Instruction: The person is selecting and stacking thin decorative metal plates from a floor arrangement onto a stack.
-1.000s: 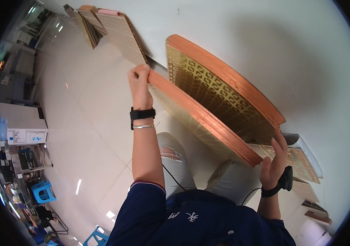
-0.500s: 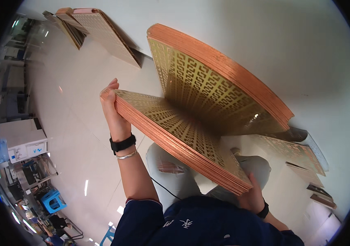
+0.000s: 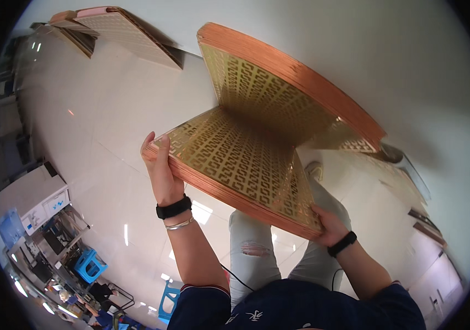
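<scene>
Between my two hands is a thick stack of circuit-board panels (image 3: 240, 159), with copper-coloured edges and a gold-green meander pattern on its face. My left hand (image 3: 162, 168) is closed round its left corner, thumb on the patterned face. At the near right corner, my right hand (image 3: 331, 226) grips the edge, partly hidden by the stack. The held stack slopes down toward me. Its far edge meets or nearly meets a second, similar panel stack (image 3: 270, 85) that leans against the wall, the two forming a V. Whether they touch deep in the fold is hard to tell.
More panels (image 3: 130, 36) lean on the pale wall (image 3: 400, 66) at the far left, and a few boards (image 3: 427, 225) stand at the right. My legs (image 3: 254, 247) are below the stack. Leftward stand a white cabinet (image 3: 45, 206) and a blue stool (image 3: 90, 265).
The held stack has tilted, so more of its patterned face shows and the V looks wider. My right hand appears higher in view, its thumb now over the edge. Both hands keep their grip.
</scene>
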`<state>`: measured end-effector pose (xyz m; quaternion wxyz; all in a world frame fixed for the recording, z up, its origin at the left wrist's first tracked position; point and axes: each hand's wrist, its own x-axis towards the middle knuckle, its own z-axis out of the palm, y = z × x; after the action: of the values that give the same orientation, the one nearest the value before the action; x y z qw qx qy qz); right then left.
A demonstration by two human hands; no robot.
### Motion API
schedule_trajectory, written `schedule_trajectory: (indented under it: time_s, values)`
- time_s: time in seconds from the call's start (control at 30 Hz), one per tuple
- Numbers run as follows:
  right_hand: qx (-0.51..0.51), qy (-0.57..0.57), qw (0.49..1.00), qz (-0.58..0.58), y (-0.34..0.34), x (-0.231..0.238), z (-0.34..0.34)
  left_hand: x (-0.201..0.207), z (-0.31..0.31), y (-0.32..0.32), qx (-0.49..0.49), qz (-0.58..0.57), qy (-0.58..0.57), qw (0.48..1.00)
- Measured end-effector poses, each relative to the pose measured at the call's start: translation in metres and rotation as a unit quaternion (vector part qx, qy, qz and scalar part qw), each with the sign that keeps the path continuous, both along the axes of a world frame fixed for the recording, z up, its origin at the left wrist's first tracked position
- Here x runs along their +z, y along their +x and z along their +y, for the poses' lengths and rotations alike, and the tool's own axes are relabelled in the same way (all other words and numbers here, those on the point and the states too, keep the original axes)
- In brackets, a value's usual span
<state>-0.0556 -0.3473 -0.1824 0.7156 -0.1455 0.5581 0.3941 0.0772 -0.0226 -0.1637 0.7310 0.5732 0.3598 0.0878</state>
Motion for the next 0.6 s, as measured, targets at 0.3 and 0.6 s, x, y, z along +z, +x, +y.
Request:
schedule_trajectory:
  time_s: [0.3,0.6]
  values:
    - [0.064,-0.142,0.988,0.000,-0.063,-0.023,0.059,-0.011,0.040,-0.054,0.067,0.138,-0.116,0.981]
    - [0.198,-0.292,0.934,-0.044,-0.126,-0.047,0.078,-0.032,0.062,-0.129,0.066,0.143,-0.082,0.984]
